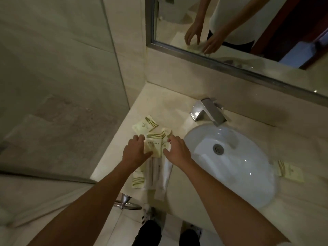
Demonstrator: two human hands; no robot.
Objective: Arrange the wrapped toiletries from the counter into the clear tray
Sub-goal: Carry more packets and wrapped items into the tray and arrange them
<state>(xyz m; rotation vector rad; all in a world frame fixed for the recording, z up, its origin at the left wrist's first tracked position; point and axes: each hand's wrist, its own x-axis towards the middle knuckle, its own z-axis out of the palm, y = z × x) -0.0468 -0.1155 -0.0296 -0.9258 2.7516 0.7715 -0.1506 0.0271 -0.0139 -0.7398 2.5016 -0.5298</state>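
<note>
While both hands, left hand point(135, 150) and right hand point(176, 151), hover spread-fingered over the packets point(154, 145) left of the sink point(230, 157), these look light, crinkly, slippery: pinch the edges.

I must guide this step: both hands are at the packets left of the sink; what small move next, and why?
Probably close the left hand on the top packet and lift it. Its fingers already rest there, the right hand hovers open beside, and one packet lies apart behind. I cannot make out the tray.
</note>
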